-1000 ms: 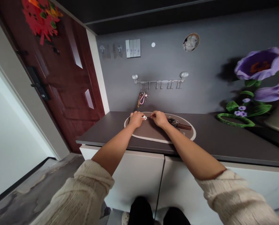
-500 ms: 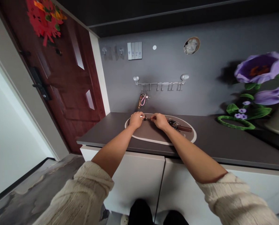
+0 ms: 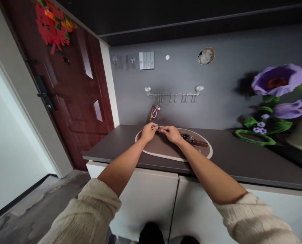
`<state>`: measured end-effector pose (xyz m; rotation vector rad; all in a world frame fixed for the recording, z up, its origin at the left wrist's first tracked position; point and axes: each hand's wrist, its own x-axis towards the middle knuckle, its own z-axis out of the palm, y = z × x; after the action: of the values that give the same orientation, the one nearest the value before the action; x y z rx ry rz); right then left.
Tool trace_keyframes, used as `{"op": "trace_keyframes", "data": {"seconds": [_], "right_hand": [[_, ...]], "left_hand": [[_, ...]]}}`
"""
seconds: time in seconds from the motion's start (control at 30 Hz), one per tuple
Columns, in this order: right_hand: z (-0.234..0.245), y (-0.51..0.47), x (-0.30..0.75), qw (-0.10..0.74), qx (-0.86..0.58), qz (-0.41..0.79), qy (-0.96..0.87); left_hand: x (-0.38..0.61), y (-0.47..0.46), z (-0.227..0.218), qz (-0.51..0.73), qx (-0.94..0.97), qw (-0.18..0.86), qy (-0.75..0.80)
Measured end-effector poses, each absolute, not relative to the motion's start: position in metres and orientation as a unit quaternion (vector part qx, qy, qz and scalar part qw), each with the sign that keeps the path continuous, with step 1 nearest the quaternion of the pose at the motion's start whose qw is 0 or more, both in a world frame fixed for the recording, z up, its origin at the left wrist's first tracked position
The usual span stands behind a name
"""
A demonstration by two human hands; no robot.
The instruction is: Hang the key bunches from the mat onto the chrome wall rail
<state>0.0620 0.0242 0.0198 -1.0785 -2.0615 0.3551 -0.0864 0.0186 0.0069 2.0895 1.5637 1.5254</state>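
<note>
My left hand (image 3: 148, 133) is closed in a pinch on a small dark and silvery bunch of keys (image 3: 157, 130), partly hidden by the fingers. From the other side the fingertips of my right hand (image 3: 172, 134) pinch the same bunch, nearly meeting the left ones. Both hands are just above the brown oval mat (image 3: 163, 149) with its pale rim. On the mat, to the right of my right hand, lies another cluster of keys (image 3: 188, 137) with a brown strap (image 3: 200, 143).
Behind the hands, a clear hook rail (image 3: 173, 95) on the grey wall carries a keychain with a pink loop (image 3: 155, 112). Purple flowers (image 3: 279, 81) stand at the right of the counter (image 3: 232, 156). A dark shelf (image 3: 191, 20) overhangs; a red-brown door (image 3: 77, 101) is at left.
My right fingertips have moved left to meet the keys at my left hand. The view has tilted up slightly, so the scene sits a little lower.
</note>
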Motion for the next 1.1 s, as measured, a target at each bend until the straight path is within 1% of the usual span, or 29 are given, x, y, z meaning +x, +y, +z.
{"op": "trace_keyframes", "data": {"seconds": [0.1, 0.27, 0.47, 0.73, 0.97, 1.1], "right_hand": [[0.02, 0.025, 0.062, 0.413, -0.424, 0.167, -0.789], [0.016, 0.03, 0.062, 0.465, -0.412, 0.225, -0.75], [0.011, 0.036, 0.061, 0.505, -0.398, 0.288, -0.71], [0.012, 0.037, 0.061, 0.514, -0.406, 0.255, -0.711], [0.022, 0.024, 0.063, 0.481, -0.42, 0.131, -0.758], [0.025, 0.022, 0.064, 0.483, -0.41, 0.105, -0.766]], "left_hand": [[-0.084, 0.017, 0.008, 0.497, 0.699, 0.052, 0.511], [-0.083, 0.015, 0.008, 0.465, 0.73, -0.004, 0.501], [-0.082, 0.014, 0.007, 0.443, 0.748, -0.045, 0.492], [-0.08, 0.011, 0.007, 0.425, 0.762, -0.085, 0.481], [-0.079, 0.009, 0.009, 0.425, 0.761, -0.072, 0.484], [-0.08, 0.009, 0.008, 0.44, 0.758, -0.055, 0.479]]}}
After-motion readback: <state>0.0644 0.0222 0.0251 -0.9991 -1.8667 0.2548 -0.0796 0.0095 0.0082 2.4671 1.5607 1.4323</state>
